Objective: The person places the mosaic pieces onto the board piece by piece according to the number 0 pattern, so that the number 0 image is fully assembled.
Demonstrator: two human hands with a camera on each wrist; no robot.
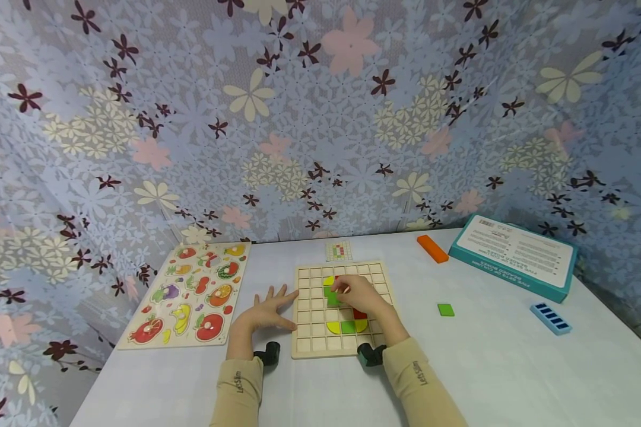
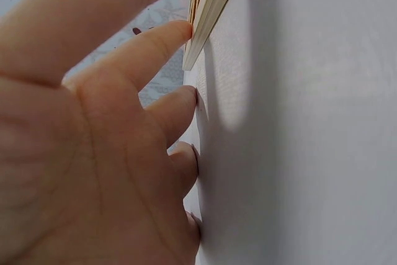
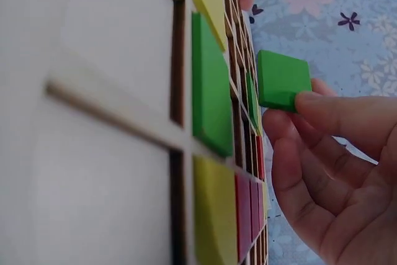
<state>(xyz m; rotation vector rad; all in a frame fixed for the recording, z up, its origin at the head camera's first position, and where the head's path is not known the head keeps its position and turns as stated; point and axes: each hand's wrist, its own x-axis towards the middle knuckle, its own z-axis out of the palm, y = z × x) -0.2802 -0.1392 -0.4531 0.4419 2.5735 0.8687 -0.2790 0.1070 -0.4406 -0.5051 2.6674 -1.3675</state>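
Observation:
A square wooden grid board (image 1: 305,311) lies in front of me, with yellow rounded tiles (image 1: 333,327), green square tiles (image 1: 348,327) and red tiles (image 1: 359,314) in some cells. My right hand (image 1: 359,293) is over the board's middle. Between thumb and fingers it pinches a green square tile (image 3: 284,80), held just off the grid in the right wrist view. My left hand (image 1: 266,311) spreads its fingers on the tablecloth, thumb and index finger at the board's left edge. In the left wrist view a fingertip touches the board's side (image 2: 214,13).
Behind the board lies a small pattern card (image 1: 339,251). A fruit puzzle board (image 1: 229,252) is at left. On the right are a loose green tile (image 1: 446,309), an orange bar (image 1: 432,248), a blue slotted piece (image 1: 551,318) and a teal-and-white box (image 1: 515,261).

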